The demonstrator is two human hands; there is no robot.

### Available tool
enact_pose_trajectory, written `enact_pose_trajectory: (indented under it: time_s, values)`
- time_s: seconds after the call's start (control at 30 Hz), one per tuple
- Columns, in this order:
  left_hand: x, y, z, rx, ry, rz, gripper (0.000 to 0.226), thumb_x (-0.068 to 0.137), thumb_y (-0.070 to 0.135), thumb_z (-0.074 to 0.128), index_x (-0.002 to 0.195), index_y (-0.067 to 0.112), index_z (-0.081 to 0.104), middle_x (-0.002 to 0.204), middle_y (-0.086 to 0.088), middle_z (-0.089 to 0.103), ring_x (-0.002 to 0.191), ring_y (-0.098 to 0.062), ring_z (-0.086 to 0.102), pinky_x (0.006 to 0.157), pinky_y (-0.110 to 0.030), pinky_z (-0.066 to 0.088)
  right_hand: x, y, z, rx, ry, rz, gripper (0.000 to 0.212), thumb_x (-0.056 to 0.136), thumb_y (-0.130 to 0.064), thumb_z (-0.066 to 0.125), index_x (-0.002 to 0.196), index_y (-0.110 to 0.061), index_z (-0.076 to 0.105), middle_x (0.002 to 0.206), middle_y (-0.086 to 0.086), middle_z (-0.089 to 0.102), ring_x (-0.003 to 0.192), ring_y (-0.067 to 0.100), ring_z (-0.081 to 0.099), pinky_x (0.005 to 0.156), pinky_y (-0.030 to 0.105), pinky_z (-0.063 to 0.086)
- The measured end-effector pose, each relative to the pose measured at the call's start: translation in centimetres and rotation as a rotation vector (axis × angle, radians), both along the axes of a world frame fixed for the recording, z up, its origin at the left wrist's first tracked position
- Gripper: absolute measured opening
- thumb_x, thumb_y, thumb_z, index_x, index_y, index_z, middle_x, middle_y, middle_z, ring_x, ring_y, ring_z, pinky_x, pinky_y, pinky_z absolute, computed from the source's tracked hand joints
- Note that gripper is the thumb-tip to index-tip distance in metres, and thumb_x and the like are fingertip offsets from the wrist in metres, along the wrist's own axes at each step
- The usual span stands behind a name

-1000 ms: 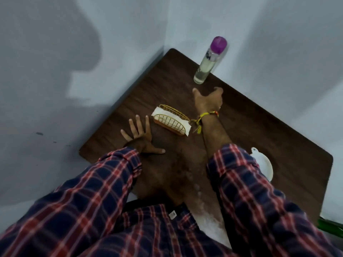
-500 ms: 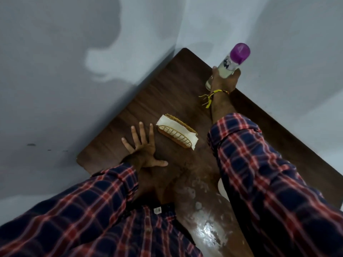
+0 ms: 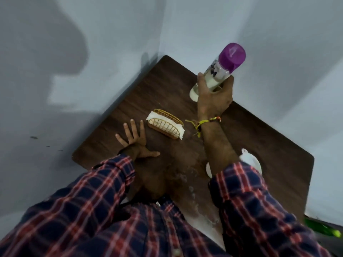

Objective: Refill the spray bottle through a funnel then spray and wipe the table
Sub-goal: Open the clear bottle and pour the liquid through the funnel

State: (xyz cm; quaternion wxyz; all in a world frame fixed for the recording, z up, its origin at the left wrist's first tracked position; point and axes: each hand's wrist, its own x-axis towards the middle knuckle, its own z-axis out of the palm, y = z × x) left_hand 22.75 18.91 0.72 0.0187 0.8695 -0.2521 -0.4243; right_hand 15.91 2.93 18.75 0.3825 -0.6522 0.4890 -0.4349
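Your right hand point(image 3: 213, 98) has its grip wrapped around the purple-capped spray bottle point(image 3: 220, 71), while your left hand point(image 3: 134, 143) lies flat, fingers spread, on the surface point(image 3: 269, 138) beside the napkin holder point(image 3: 166, 124).

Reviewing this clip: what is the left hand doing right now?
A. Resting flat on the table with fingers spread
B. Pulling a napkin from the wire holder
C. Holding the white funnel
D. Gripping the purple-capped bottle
A: the left hand lies flat on the table, fingers spread.

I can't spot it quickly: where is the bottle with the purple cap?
In the head view, the bottle stands at the table's far corner by the wall, gripped by the right hand, beyond the napkin holder.
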Motion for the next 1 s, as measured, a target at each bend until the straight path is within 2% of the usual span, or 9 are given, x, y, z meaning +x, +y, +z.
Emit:
enact_pose_trajectory:
  time_s: [0.07, 0.17, 0.27, 0.33, 0.43, 0.57, 0.7, 0.87, 1.0]
  values:
    - [-1.0, 0.1, 0.8, -0.036, -0.052, 0.035, 0.146, 0.063, 0.068, 0.078, 0.149, 0.021, -0.03, 0.157, -0.014, -0.034, 0.145, -0.039, -0.028, 0.111, -0.069, -0.007, -2.3, 0.7, -0.6, -0.076, -0.048, -0.042, 0.045, 0.069, -0.032, 0.085, 0.102, -0.009, 0.065, 0.089, -0.004, 0.071, 0.077, 0.007, 0.067, 0.075, 0.032, 0.058]
    - [-3.2, 0.3, 3.1, -0.197, -0.111, 0.234, 0.11, 0.084, 0.025, 0.074, 0.156, 0.013, -0.008, 0.164, -0.015, -0.013, 0.15, -0.034, -0.013, 0.12, -0.059, 0.004, -6.7, 3.9, -0.2, -0.07, -0.067, 0.029, 0.047, 0.071, -0.031, 0.086, 0.11, -0.015, 0.065, 0.097, -0.005, 0.072, 0.086, 0.005, 0.069, 0.076, 0.021, 0.057]
    - [-6.4, 0.5, 6.7, -0.691, -0.191, 0.384, 0.07, 0.094, 0.015, 0.06, 0.155, 0.016, 0.025, 0.164, -0.008, 0.014, 0.152, -0.025, 0.007, 0.122, -0.046, 0.015, -11.1, 6.5, 0.3, -0.061, -0.094, 0.12, 0.047, 0.072, -0.03, 0.085, 0.112, -0.02, 0.063, 0.099, -0.005, 0.072, 0.091, 0.01, 0.07, 0.08, 0.03, 0.059]
    - [-8.5, 0.5, 10.5, -1.116, 0.011, 0.422, 0.049, 0.098, 0.029, 0.054, 0.145, 0.018, 0.046, 0.155, -0.004, 0.04, 0.145, -0.017, 0.033, 0.118, -0.04, 0.032, -14.0, 7.8, 0.8, -0.049, -0.1, 0.196, 0.044, 0.073, -0.027, 0.085, 0.11, -0.021, 0.062, 0.099, -0.003, 0.072, 0.092, 0.014, 0.07, 0.08, 0.038, 0.059]
    - [-11.5, -0.2, 17.4, -1.422, 0.357, 0.227, 0.05, 0.099, 0.033, 0.055, 0.143, 0.011, 0.047, 0.147, -0.005, 0.05, 0.138, -0.019, 0.046, 0.113, -0.047, 0.039, -18.4, 8.8, 1.3, -0.014, -0.09, 0.314, 0.043, 0.074, -0.018, 0.085, 0.11, -0.015, 0.062, 0.098, 0.0, 0.07, 0.091, 0.018, 0.069, 0.08, 0.039, 0.058]
    - [-15.3, -1.9, 23.1, -1.396, 0.71, -0.08, 0.073, 0.086, 0.034, 0.07, 0.144, 0.002, 0.039, 0.139, -0.017, 0.056, 0.129, -0.034, 0.054, 0.106, -0.046, 0.045, -24.0, 9.0, 0.8, 0.103, -0.144, 0.496, 0.045, 0.074, -0.009, 0.081, 0.113, -0.015, 0.06, 0.1, 0.006, 0.071, 0.092, 0.025, 0.068, 0.082, 0.045, 0.056]
    - [-18.7, -3.8, 24.8, -1.236, 0.871, -0.278, 0.059, 0.081, 0.018, 0.077, 0.129, -0.006, 0.051, 0.115, -0.024, 0.065, 0.105, -0.042, 0.065, 0.09, -0.052, 0.053, -27.8, 8.7, 0.1, 0.196, -0.134, 0.541, 0.049, 0.074, -0.006, 0.079, 0.118, -0.012, 0.059, 0.105, 0.001, 0.071, 0.099, 0.016, 0.068, 0.087, 0.034, 0.055]
    - [-24.1, -5.6, 25.4, -1.322, 0.681, -0.177, 0.022, 0.079, 0.007, 0.078, 0.091, -0.002, 0.062, 0.082, -0.013, 0.067, 0.074, -0.029, 0.069, 0.068, -0.038, 0.057, -29.8, 8.8, -0.2, 0.147, -0.18, 0.403, 0.055, 0.075, -0.013, 0.077, 0.126, -0.009, 0.055, 0.108, 0.003, 0.071, 0.102, 0.021, 0.07, 0.089, 0.048, 0.055]
    - [-27.7, -6.4, 25.2, -1.386, 0.461, -0.104, 0.022, 0.079, 0.015, 0.081, 0.089, 0.005, 0.064, 0.083, -0.007, 0.067, 0.077, -0.02, 0.067, 0.069, -0.033, 0.056, -31.5, 8.1, 0.1, 0.023, -0.194, 0.288, 0.068, 0.073, -0.006, 0.076, 0.135, -0.007, 0.05, 0.116, 0.0, 0.07, 0.11, 0.014, 0.067, 0.094, 0.037, 0.054]
